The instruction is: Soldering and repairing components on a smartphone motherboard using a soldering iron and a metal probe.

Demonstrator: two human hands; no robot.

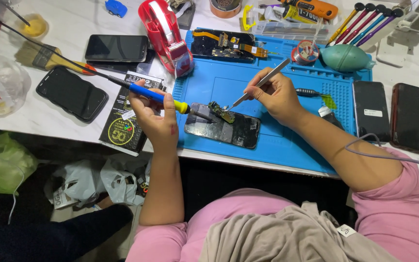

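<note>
**Head view: iron and tweezers meeting on a small board**

Head camera looks down on my two hands over a blue work mat (267, 140) on the white table (64, 121). My left hand (153, 114), at centre left of the frame, has its fingers wrapped shut around the blue-and-yellow handle of a soldering iron (158, 96), whose dark tip points right toward a small circuit board (220, 111). That board sits on top of a black phone (222, 127) lying flat on the mat, just below centre. My right hand (272, 94), right of centre, pinches a pair of metal tweezers (260, 83) between closed fingers, and their points come down onto the board from the upper right. Iron tip and tweezer points are close together at the board; I cannot tell whether the iron touches it. A red tape dispenser (166, 34) stands at upper centre, just beside the mat's left edge, and a teal air blower (346, 57) lies at the mat's upper right.
</note>
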